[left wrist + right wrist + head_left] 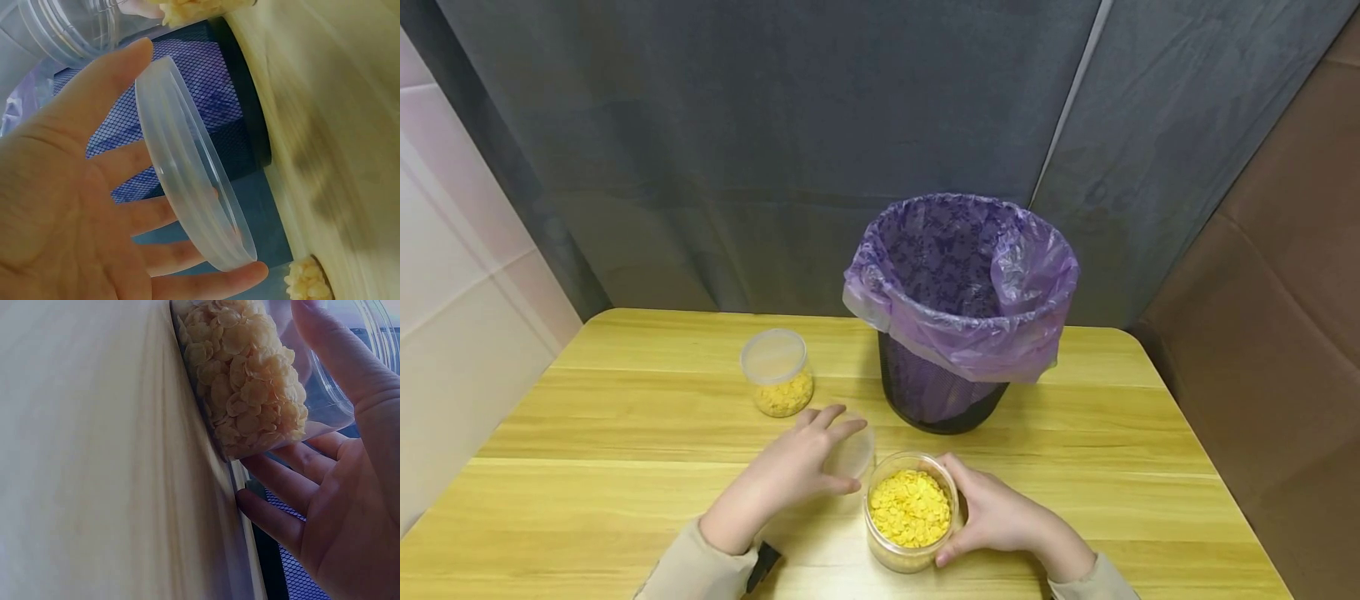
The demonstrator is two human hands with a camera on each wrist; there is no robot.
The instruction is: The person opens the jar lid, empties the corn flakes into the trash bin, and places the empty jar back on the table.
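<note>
My left hand [808, 458] holds a translucent round lid [187, 165] by its rim, just left of the jar. The left wrist view has the thumb at one end of the rim and the little finger at the other. My right hand [996, 512] grips a clear, uncovered jar [904, 560] from its right side. Yellow flakes [912, 507] fill part of this jar, which stands upright on the table. In the right wrist view, the thumb and fingers [284, 481] wrap around the clear wall of the jar.
A second jar [777, 375] with a lid on it and yellow flakes inside stands at the back left. Behind the open jar is a black mesh bin [940, 408] lined with a purple bag [992, 346]. Everything stands on a wood-grain table [595, 467], with a grey curtain [737, 150] behind.
</note>
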